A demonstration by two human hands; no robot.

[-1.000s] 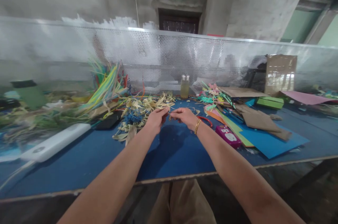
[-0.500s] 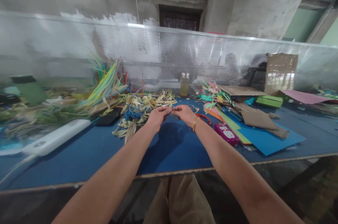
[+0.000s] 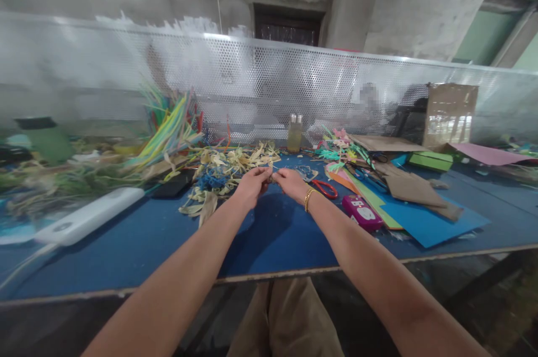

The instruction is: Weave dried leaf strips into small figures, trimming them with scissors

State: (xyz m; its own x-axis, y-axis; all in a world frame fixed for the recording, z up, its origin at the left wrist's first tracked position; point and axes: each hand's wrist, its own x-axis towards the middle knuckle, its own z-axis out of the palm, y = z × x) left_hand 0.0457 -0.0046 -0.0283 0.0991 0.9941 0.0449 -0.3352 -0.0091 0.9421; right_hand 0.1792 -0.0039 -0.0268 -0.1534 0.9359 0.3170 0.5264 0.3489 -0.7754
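Over the blue table, my left hand and my right hand meet fingertip to fingertip. Both are closed in a pinch, and a thin pale sliver shows between them, too small to name. A gold bracelet circles my right wrist. Just left of my left hand lies a heap of dry pale husk strips with a blue tangle of fibre in it. Red-handled scissors rest beside my right hand.
Left are a white power strip, a dark phone and a bundle of coloured stems. Right are a purple box, blue sheet and cardboard pieces. A glass bottle stands before the perforated metal panel.
My right hand has shifted slightly and its fingers are folded closer against my left fingertips. More of the scissors' handle shows. The camera view has moved a little.
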